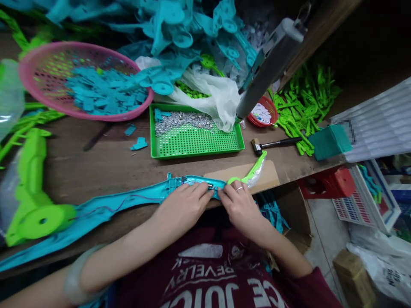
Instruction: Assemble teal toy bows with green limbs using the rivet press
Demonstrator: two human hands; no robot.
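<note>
A long blue plastic shell [128, 202] lies open side up along the table's front edge, with a thin dark wire running inside it. At its right part, my left hand [189, 200] has its fingers bent and pressed together over small wired parts in the hollow. My right hand [240, 204], with a ring, pinches the shell's right end beside a curved lime-green piece [259, 164] partly wrapped in clear film. What lies under the fingertips is hidden. A large lime-green piece with a round disc [32, 201] sits at the shell's left end.
A green perforated tray [199, 143] of small metal parts stands beyond the hands. A hammer [276, 143], a pink basket [35, 90] of blue pieces, a red basket [268, 113] and a grey post [269, 70] are around it. Cardboard [271, 175] lies near my right hand.
</note>
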